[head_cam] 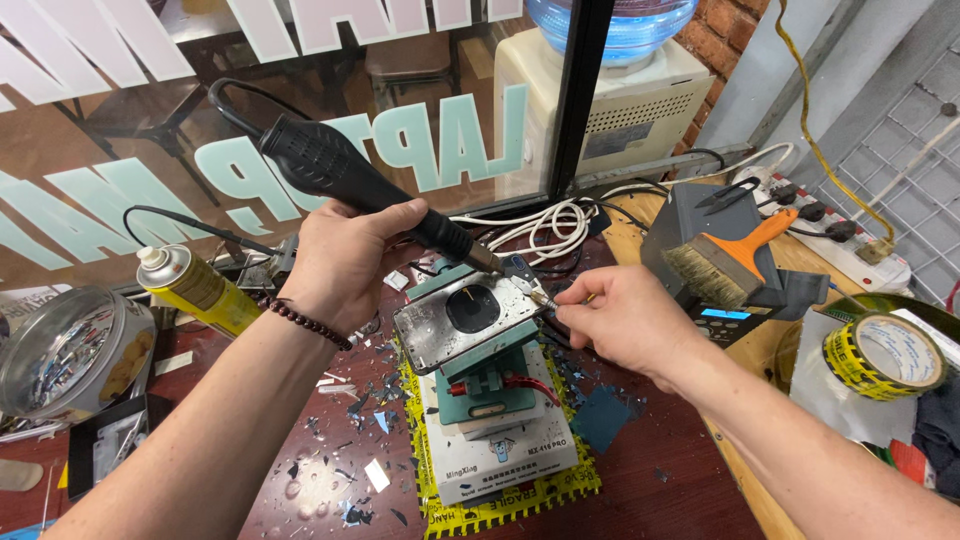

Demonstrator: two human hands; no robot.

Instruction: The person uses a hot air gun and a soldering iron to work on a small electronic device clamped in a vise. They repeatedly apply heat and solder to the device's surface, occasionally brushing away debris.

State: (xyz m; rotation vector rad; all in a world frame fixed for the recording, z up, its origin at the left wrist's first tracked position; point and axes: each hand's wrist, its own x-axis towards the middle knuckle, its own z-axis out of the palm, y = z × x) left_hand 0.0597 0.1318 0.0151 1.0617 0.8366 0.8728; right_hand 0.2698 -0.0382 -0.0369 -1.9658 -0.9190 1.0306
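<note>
Where glass shards (372, 420) litter: spray can (196, 285), brush (728, 260).

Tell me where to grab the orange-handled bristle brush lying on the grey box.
Probably best by the orange handle, coming from the upper right: the orange-handled bristle brush lies tilted on the grey box, its handle pointing up-right and free, its bristles overhanging lower left.

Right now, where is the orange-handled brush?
In the head view the orange-handled brush lies right of centre, on top of the grey unit behind the right hand, with the roll of yellow tape further right.
</note>
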